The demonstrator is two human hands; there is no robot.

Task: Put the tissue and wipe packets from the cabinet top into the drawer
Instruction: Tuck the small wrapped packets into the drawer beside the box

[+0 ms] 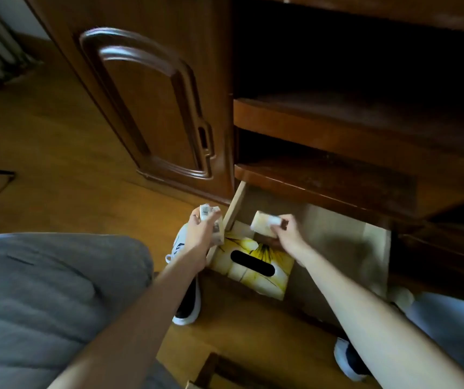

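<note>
Left hand (201, 234) grips barcoded packets (214, 224) just outside the open drawer (365, 242)'s side wall — released there, they'd hit the floor; right hand (285, 234) pinches a packet (263, 223) above the drawer's tissue box (253, 265).

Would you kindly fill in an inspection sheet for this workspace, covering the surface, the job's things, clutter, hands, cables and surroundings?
Surface: open drawer, pale wood, bare on its right side.
Job's things: tissue box in the drawer's left part; small packets gripped outside the drawer's left wall; one packet held over the drawer.
Clutter: nothing seen.
Hands: left hand grips packets; right hand pinches one packet.
Cables: nothing seen.
Surroundings: dark wooden cabinet, open shelves, wooden floor, shoe.
</note>
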